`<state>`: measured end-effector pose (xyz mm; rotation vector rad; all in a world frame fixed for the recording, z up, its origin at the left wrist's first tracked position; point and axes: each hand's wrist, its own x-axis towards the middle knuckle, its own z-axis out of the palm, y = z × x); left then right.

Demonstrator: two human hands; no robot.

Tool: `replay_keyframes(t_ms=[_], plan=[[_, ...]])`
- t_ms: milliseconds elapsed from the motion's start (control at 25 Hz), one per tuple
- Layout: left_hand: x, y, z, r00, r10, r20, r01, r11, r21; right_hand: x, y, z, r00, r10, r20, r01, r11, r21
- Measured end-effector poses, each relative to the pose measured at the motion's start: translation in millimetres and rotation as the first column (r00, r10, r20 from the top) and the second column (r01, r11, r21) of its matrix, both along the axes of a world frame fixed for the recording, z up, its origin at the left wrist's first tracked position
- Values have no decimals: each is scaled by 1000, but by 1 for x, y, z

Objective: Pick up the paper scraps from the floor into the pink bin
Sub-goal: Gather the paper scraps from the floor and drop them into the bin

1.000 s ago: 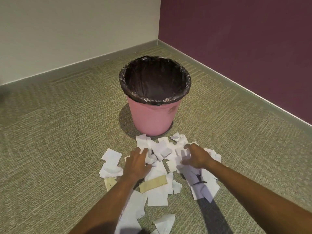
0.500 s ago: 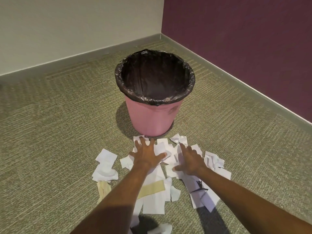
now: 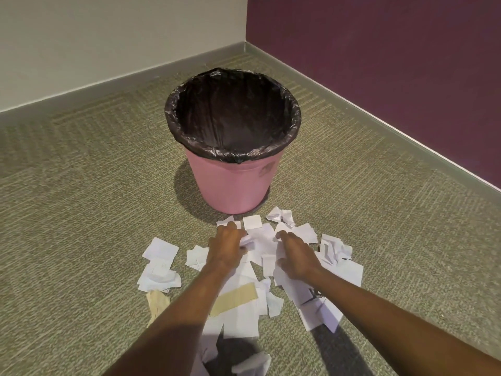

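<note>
Both hands lay on the scraps (image 3: pixel 260 237), 6 o'clock of the bin (image 3: pixel 233 183); left hand (image 3: pixel 226 249) fingers clenched on paper, right hand (image 3: pixel 296 257) fingers curled, grip unclear.

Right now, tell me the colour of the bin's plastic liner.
Black plastic liner, seen in the head view.

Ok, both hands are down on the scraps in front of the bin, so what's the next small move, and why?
Probably draw the left hand and right hand together, bunching the paper scraps between them. Both hands rest curled on the pile with loose white pieces in the gap, and the pink bin stands open just beyond for the lift afterwards.
</note>
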<state>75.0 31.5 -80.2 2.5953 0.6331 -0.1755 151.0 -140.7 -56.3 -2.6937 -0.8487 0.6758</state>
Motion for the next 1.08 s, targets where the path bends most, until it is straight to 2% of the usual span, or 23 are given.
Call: replay_keyframes(t_ms=[120,320,480,640,920,1080], plan=[[-6,9,3,990,83,110,-62,982,-179,3,-3,10,995,-92,-48,95,993,66],[-20,16,17,954,195,227,-97,919,-383,0,-20,37,971,-230,-68,238,959,153],[-34,22,38,896,324,304,-98,812,-576,-4,-40,66,941,-323,-97,337,892,301],[-47,19,63,872,349,343,-57,768,-638,-14,-54,103,910,-368,-189,413,788,456],[-56,4,126,808,448,382,37,608,-793,-20,-47,168,893,-346,-289,450,698,557],[-59,10,160,767,443,465,96,637,-765,-28,-37,207,876,-339,-342,482,619,621]])
